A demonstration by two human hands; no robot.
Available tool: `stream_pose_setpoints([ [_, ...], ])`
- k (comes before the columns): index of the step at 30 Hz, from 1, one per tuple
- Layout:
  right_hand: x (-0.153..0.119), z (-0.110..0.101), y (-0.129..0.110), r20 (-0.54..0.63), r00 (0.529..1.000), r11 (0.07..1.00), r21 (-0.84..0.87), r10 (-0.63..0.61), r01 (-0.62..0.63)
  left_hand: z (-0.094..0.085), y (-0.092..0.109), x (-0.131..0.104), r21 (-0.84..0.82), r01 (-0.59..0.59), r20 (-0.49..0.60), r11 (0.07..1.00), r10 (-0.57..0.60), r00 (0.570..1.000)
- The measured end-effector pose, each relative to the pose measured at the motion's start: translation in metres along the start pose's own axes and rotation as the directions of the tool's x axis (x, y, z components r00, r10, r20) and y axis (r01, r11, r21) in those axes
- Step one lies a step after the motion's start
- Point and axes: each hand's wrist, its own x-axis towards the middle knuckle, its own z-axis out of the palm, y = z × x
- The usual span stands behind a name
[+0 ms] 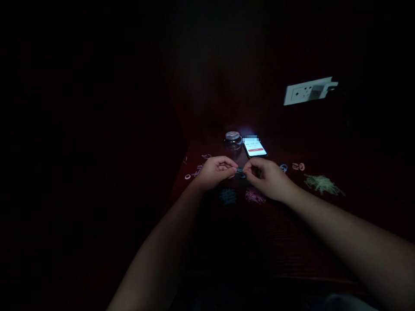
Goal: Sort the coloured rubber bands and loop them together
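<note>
My left hand (pixel 216 172) has thumb and forefinger pinched at one end of a small teal band (pixel 240 171). At its other end, the fingertips of my right hand (pixel 266 176) are pinched together. The band looks like a thin rubber band, but the dark blurs its details. Below the hands lie a teal pile (pixel 228 196) and a pink pile (pixel 255 195) of similar thin bands. A larger yellow-green pile (pixel 323 184) of them is to the right of my right hand.
A lidded clear jar (pixel 232 141) stands beyond the hands beside a lit phone (pixel 255 147). Small pale pieces (pixel 187 177) lie at left, with a blue ring (pixel 283 168) and orange pieces (pixel 301 166) at right. A wall socket (pixel 308 91) holds a plug. The dark-red table (pixel 292 242) is dimly lit.
</note>
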Motion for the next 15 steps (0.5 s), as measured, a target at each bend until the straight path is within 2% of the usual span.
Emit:
stream_pose_setpoints([
  [5, -0.001, -0.003, 0.001, 0.009, 0.998, 0.997, -0.033, -0.067, 0.067, -0.005, 0.006, -0.003, 0.017, 0.016, -0.007, 1.0, -0.015, 1.0],
  [8, -0.001, -0.005, 0.002, 0.031, 0.994, 0.992, -0.07, -0.108, 0.109, -0.011, 0.002, -0.002, 0.059, -0.004, -0.079, 0.998, 0.009, 0.997],
  [11, -0.002, -0.005, -0.001, 0.117, 0.978, 0.974, -0.125, -0.175, 0.189, -0.017, -0.006, 0.001, 0.171, -0.024, -0.163, 0.985, 0.053, 0.985],
  [15, -0.005, 0.0, -0.008, 0.219, 0.952, 0.946, -0.197, -0.215, 0.259, -0.02, -0.015, 0.003, 0.321, -0.029, -0.137, 0.946, 0.077, 0.988],
])
